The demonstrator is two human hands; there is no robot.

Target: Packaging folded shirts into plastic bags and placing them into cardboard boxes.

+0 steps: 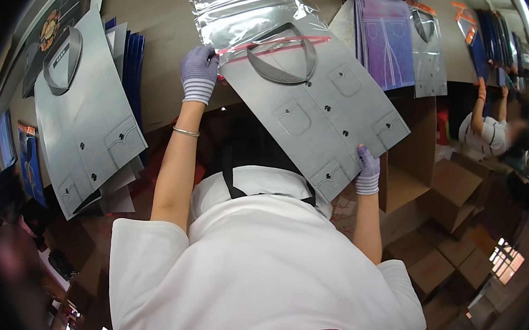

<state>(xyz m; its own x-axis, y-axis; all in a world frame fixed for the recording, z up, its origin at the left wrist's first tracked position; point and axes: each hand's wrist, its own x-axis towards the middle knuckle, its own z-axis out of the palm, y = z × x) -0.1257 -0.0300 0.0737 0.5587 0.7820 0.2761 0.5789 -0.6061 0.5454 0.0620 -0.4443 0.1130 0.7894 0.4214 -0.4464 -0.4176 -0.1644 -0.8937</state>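
Observation:
A grey flat paper gift bag [336, 120], printed like a shirt with pockets and buttons, lies slanted across the table's near edge in front of me. Its grey handle end meets the mouth of a clear plastic bag [248, 10] with a pinkish-red strip; how far it goes inside is hard to tell. My left hand [198, 74], in a purple and white striped glove, is closed at the plastic bag's left edge beside the strip. Gloved alike, my right hand [369, 171] grips the paper bag's lower right edge, thumb on top.
At left stands a stack of similar grey gift bags [85, 125] with dark blue ones behind. Purple bags [386, 39] and a wrapped grey bag [427, 54] lie to the right. An open cardboard box [406, 183] stands below the table edge. Another person [490, 130] works farther right.

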